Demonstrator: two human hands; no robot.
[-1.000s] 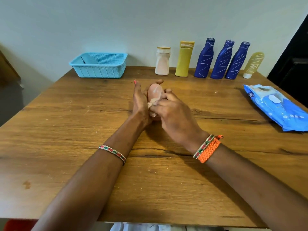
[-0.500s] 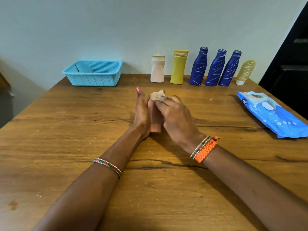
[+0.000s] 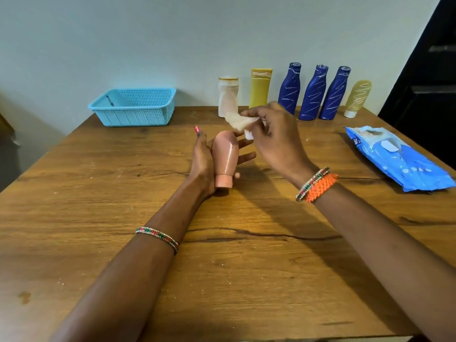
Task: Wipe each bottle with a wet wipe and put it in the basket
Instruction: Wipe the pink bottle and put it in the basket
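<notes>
Wiping step, pink bottle (image 3: 225,159) mid-surface, cradled in left hand (image 3: 204,161).
Right hand (image 3: 276,141) pinches wet wipe (image 3: 238,122) just above it; next likely bottle to basket (image 3: 134,107), far left.

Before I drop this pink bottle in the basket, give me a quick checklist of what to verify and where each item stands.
1. Pink bottle held securely: ok, the left hand cradles it, cap toward the person.
2. Wipe off the bottle: ok, the right hand pinches it above.
3. Bottle fully wiped: cannot tell, only the near side shows, glossy.
4. Basket has room: ok, no bottle shows inside.
5. Path to the basket: ok, bare table between.
</notes>
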